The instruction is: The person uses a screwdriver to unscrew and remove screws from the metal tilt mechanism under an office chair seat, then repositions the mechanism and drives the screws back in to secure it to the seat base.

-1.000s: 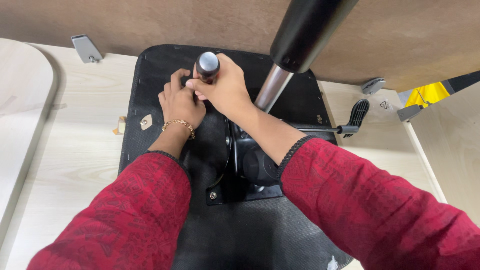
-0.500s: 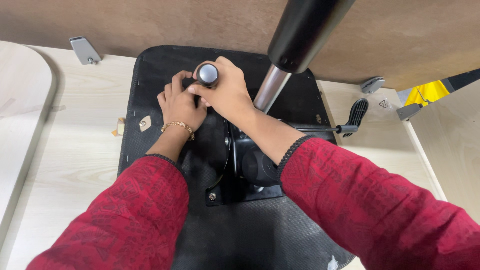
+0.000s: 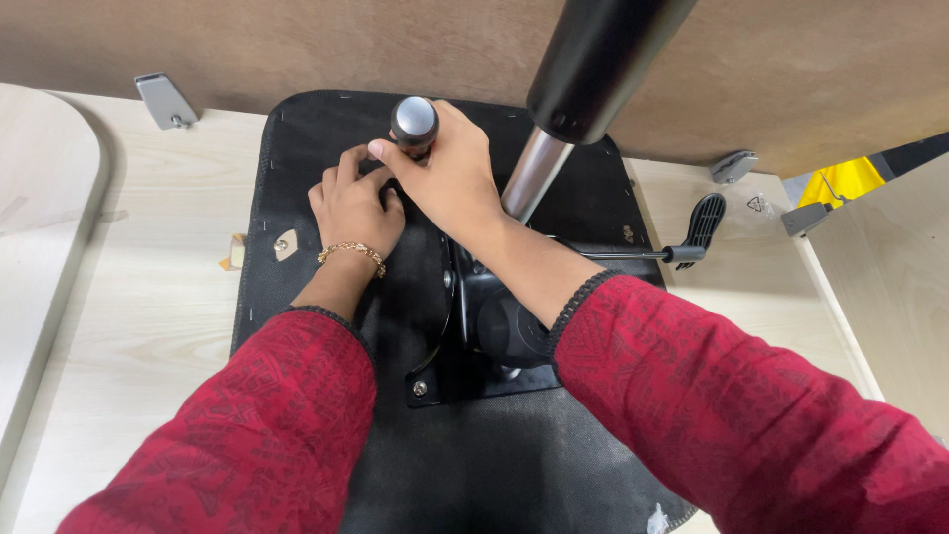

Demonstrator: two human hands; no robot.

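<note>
Head view: your right hand [image 3: 450, 178] grips a tool handle [image 3: 414, 121] upright on the seat underside [image 3: 297, 178], left of the gas cylinder [image 3: 534, 173]; left hand [image 3: 354, 206] steadies beside it. Mechanism plate [image 3: 474, 316] looks mounted; fastening unfinished, I judge.

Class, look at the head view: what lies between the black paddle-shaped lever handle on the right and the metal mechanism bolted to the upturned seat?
In the head view, the lever's thin rod spans from handle to mechanism, above black seat underside.

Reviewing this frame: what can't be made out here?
- Tip of the screwdriver in the head view: hidden under the right hand and left hand.
- Fastener being worked: covered by both hands.
- Top of the gas cylinder: cut off by the upper edge.
- Yellow object: mostly hidden behind the board.
</note>
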